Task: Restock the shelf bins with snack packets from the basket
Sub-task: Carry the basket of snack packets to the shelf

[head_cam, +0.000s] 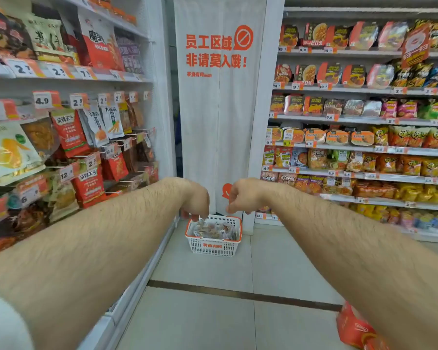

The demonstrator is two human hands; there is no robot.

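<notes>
A white basket with an orange rim [213, 246] stands on the floor at the foot of a white curtain, filled with small snack packets [214, 229]. Both my arms reach straight ahead with the wrists bent down. My left hand [196, 200] hangs over the basket's left rim in the picture, its fingers loosely curled, and I see nothing in them. My right hand [239, 197] hangs over the basket's right rim, fingers loosely curled and holding nothing I can see. Whether either hand touches the basket is not clear.
Shelves and peg hooks with hanging snack bags [68, 132] line the left side. Long shelves of boxed meals and chip bags [364, 137] fill the right. The white curtain with orange lettering [218, 97] closes the aisle's end. An orange-red bag [357, 329] shows under my right forearm.
</notes>
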